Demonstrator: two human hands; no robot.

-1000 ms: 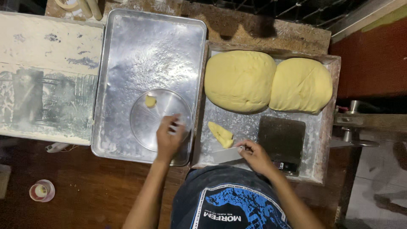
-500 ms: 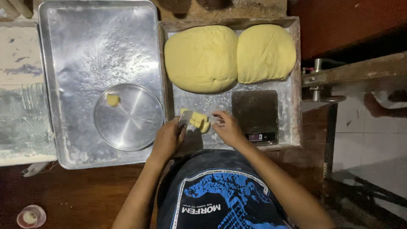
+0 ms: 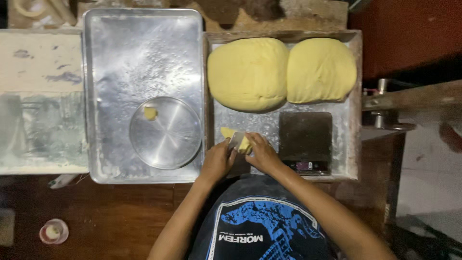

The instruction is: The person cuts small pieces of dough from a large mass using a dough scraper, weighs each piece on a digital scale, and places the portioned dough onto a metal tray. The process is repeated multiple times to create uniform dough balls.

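Small yellow dough piece [image 3: 236, 137] sits on the floured tray [image 3: 350, 103] floor, near its front left corner, below the two big dough mounds. A flat metal scraper [image 3: 236, 141] lies against the piece. Left hand [image 3: 217, 161] is curled closed around the scraper's lower end. Right hand [image 3: 261, 153] has its fingers pinched on the piece's right end, touching the scraper. Left dough mound [image 3: 249, 73] and right dough mound [image 3: 321, 70] touch each other at the tray's back. Dark scale [image 3: 306, 141] stands just right of the hands. Left of this, a metal sheet pan [image 3: 120, 53] holds a round tin [image 3: 166, 132] with one small dough bit [image 3: 150, 113] inside.
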